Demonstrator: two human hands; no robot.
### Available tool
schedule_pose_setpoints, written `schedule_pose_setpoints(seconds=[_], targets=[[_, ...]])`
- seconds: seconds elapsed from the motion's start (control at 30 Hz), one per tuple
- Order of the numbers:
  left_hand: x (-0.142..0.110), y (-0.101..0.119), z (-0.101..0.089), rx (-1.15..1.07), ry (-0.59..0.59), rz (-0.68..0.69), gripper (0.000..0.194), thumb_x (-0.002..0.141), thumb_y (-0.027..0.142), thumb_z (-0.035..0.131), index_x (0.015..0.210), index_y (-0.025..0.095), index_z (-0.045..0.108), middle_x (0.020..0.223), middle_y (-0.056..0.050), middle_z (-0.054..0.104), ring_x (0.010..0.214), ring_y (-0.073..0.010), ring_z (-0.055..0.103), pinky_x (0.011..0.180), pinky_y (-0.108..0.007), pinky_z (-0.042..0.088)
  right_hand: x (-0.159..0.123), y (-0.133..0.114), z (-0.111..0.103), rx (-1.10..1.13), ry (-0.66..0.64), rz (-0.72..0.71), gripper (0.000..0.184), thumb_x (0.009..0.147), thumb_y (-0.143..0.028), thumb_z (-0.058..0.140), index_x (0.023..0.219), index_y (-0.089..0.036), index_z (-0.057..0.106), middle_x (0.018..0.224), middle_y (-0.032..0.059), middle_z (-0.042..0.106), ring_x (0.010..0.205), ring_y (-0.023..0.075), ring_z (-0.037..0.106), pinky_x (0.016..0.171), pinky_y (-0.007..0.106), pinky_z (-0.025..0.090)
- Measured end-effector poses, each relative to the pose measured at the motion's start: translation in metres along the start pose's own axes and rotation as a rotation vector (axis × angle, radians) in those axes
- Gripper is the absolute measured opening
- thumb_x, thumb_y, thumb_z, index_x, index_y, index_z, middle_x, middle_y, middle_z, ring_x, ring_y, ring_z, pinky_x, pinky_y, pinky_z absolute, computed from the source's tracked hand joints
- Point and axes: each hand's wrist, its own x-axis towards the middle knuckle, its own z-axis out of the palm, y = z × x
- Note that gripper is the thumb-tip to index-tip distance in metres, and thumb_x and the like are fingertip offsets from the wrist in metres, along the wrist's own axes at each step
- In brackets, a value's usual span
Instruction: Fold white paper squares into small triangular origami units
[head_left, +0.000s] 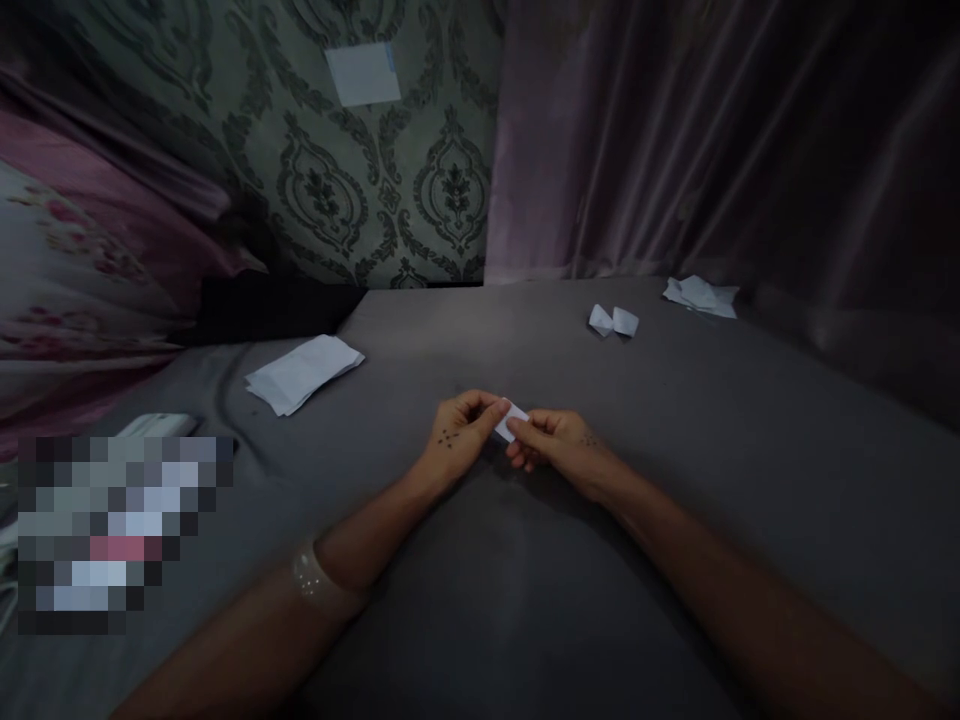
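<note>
Between my two hands is a small white piece of paper (511, 418), held up over the grey sheet. My left hand (463, 430) pinches its left edge between thumb and fingers. On the other side, my right hand (556, 438) grips the paper with its thumb on the near face and its fingers curled behind. The hands are close together, and the fingers partly cover the paper. Whether it is folded in layers I cannot tell.
The grey sheet (420, 620) covers a wide flat surface. A stack of white paper (306, 374) lies to the left. Folded paper pieces (625, 321) and crumpled paper (701, 296) lie far right. A black cloth (277, 308) is at the back left, near a blurred-out patch.
</note>
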Motion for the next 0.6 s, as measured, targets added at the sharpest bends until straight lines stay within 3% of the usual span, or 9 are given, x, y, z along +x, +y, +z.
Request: schedule_pose_setpoints(seconds=[0.13, 0.3, 0.6], targets=[[0.0006, -0.0035, 0.0011, 0.046, -0.060, 0.035, 0.027, 0.082, 0.040, 0.062, 0.075, 0.014, 0.061, 0.062, 0.001, 0.058, 0.056, -0.0088, 0.050, 0.055, -0.021, 0.039, 0.0004, 0.0003, 0.0021, 0.023, 0.033, -0.012, 0.035, 0.073, -0.047, 0.073, 0.064, -0.016, 0.061, 0.058, -0.0006, 0.062, 0.049, 0.0068, 0.054, 0.051, 0.021, 0.042], [-0.0008, -0.0044, 0.0027, -0.068, -0.107, 0.048, 0.030, 0.082, 0.043, 0.062, 0.076, 0.015, 0.057, 0.060, 0.002, 0.056, 0.054, -0.0080, 0.050, 0.054, -0.020, 0.040, -0.0020, -0.0007, 0.0058, 0.154, -0.043, 0.154, 0.037, 0.073, -0.051, 0.071, 0.072, -0.014, 0.065, 0.060, 0.0001, 0.063, 0.049, 0.0066, 0.054, 0.046, 0.019, 0.037], [-0.0024, 0.0007, 0.0030, -0.197, -0.138, -0.174, 0.028, 0.081, 0.040, 0.064, 0.073, 0.014, 0.058, 0.050, 0.004, 0.052, 0.045, -0.0060, 0.045, 0.046, -0.018, 0.030, -0.0033, 0.0001, 0.0081, 0.141, -0.066, 0.129, 0.038, 0.070, -0.051, 0.073, 0.068, -0.014, 0.065, 0.053, -0.0018, 0.059, 0.044, 0.0050, 0.048, 0.045, 0.019, 0.033]])
